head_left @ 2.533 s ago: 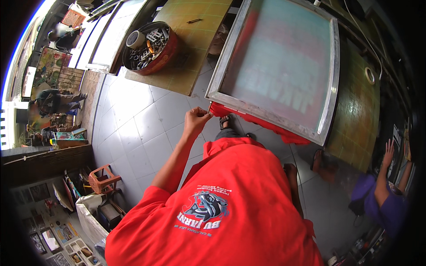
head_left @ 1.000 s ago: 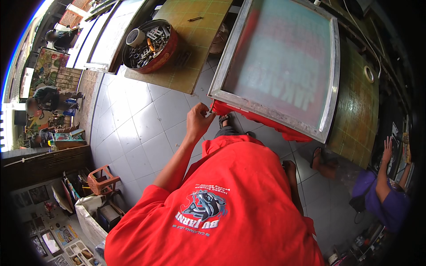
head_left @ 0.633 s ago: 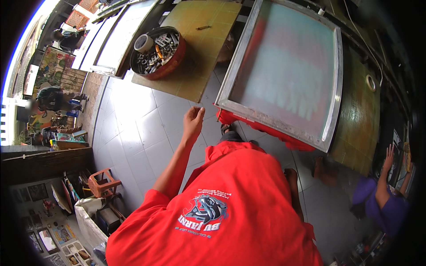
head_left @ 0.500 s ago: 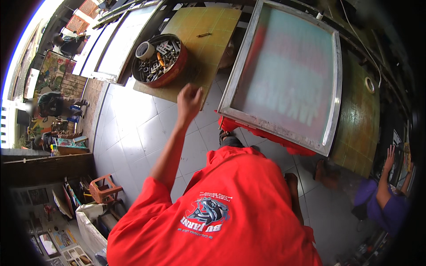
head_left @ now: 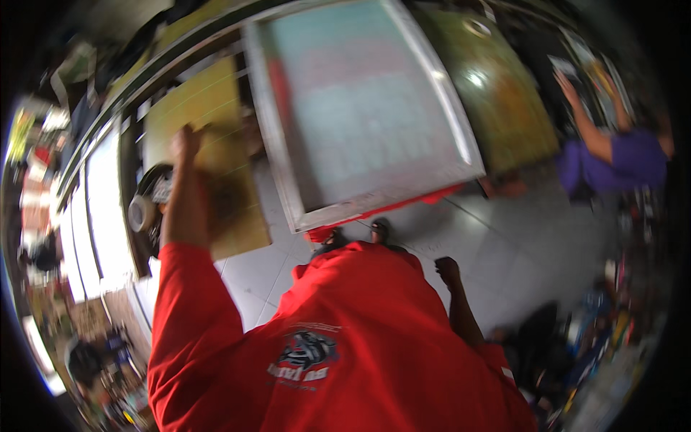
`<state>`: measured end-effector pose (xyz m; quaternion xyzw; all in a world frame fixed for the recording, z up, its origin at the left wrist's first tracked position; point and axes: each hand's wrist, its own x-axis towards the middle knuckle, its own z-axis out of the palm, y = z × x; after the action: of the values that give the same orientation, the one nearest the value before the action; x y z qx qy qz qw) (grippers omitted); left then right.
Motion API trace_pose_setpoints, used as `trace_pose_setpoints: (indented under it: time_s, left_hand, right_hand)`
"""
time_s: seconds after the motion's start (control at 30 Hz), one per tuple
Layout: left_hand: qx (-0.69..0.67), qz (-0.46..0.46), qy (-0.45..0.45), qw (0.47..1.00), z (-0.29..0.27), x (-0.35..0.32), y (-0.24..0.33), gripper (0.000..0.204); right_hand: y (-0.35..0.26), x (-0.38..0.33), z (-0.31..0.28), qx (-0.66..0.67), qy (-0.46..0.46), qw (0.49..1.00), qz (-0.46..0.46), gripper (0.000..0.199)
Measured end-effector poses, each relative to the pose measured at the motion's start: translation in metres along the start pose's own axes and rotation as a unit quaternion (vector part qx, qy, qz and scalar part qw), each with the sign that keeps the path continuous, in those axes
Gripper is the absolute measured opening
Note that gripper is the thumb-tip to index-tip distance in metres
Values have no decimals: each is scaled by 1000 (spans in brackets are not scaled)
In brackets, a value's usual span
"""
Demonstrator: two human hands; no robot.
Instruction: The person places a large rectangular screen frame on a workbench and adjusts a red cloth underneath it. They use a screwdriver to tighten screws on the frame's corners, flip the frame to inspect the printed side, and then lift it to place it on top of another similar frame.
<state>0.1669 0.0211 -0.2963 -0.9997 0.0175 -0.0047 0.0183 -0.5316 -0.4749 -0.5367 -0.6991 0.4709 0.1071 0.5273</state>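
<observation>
My left hand (head_left: 186, 140) is raised at the end of an outstretched arm in a red sleeve, over a yellow-green board (head_left: 216, 108). It holds nothing, though the picture is blurred. My right hand (head_left: 448, 270) hangs by my side with its fingers curled, empty, above the grey tiled floor (head_left: 504, 245). A large metal-framed printing screen (head_left: 360, 108) lies in front of me, with a red cloth (head_left: 410, 205) showing under its near edge. My feet stand just below that edge.
A round dark tub (head_left: 147, 209) with a roll of tape stands left of the board. A person in purple (head_left: 619, 158) reaches over the bench at the right. Cluttered shelves and goods line the left and the lower right.
My left hand let go of the screen's near corner and swung up and to the left over the board. The view has turned sharply, and my right hand has come into sight.
</observation>
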Motion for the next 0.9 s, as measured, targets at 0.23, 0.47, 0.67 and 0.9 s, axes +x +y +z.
trace_pose_setpoints:
  time_s: [0.23,0.47,0.67,0.9]
  left_hand:
    - [117,118,56,984,5,-5,7,17]
    - [-20,297,202,933,-88,-62,78,15]
    - [-147,636,18,758,-137,-256,204,13]
    - [-118,683,-34,720,-129,-347,296,11]
  right_hand:
    - [13,-81,59,16,80,994,66,30]
    - [-152,-109,39,-46,201,962,-180,25]
    - [-348,-157,21,-31,164,857,-487,25]
    - [-355,-153,2,-122,114,849,-501,15]
